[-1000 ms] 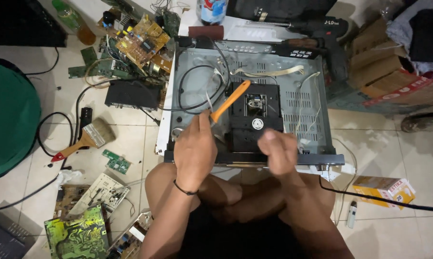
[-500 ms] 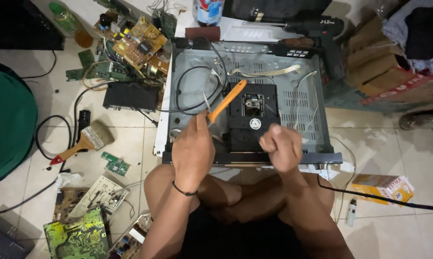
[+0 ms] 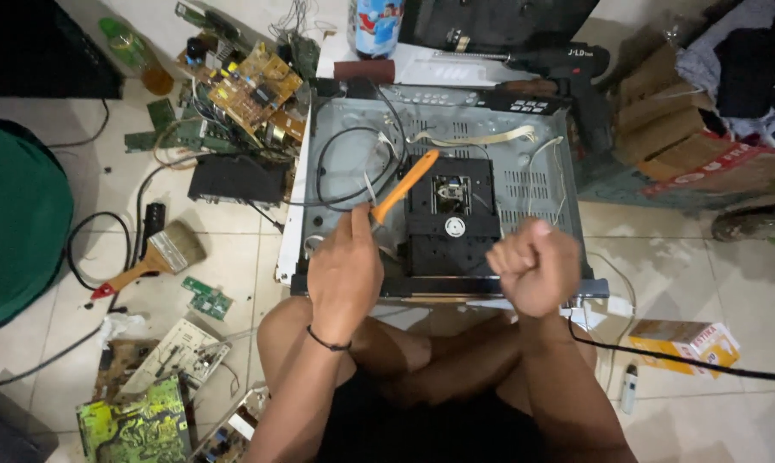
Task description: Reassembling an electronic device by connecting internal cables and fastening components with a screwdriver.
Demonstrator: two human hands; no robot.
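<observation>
Right now the person sits cross-legged on the tiled floor with an open metal case [image 3: 542,184] in front of the knees. The left hand [image 3: 344,274] grips an orange tool [image 3: 406,184] by its handle. The tool's tip points up and away, over the black disc drive [image 3: 452,214] in the middle of the case. The right hand [image 3: 535,266] is curled into a tight fist with nothing seen inside it, and it hangs just above the front edge of the case.

The lid is already off, and I think much of the inside is out: circuit boards [image 3: 254,86] lie in a heap to the left. A black cable [image 3: 349,167] loops loose in the case. The drive is not out yet. A paint brush [image 3: 151,257] lies on the floor, well apart from both hands.
</observation>
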